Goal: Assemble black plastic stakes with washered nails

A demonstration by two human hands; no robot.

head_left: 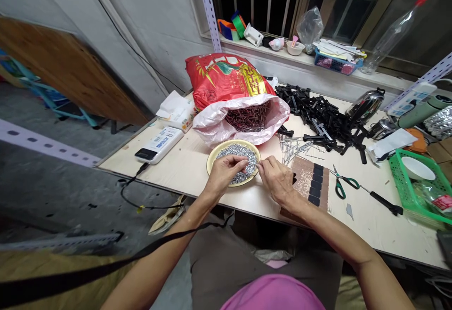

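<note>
Pink top [273,296], smooth, w/ rounded front. Trousers [219,263] dk grey-brown, matte cloth, creased nr the lap. L forearm [189,227] & R forearm [328,237] both bare, same for L hand [222,173] & R hand [277,180]. Flat blk strap [70,277] at lower L, blurred, prob. part of the wearer's gear.

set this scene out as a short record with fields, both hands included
left hand: over the yellow bowl, fingertips pinched
right hand: fingers closed, at the bowl's right rim
between hands: thin silvery piece, apparently held at both ends
bowl contents: small silvery parts
behind bowl: red sack, open, dark reddish pieces inside
right of bowl: loose metal pins, black parts in a heap
tool: scissors, blades apart
</note>
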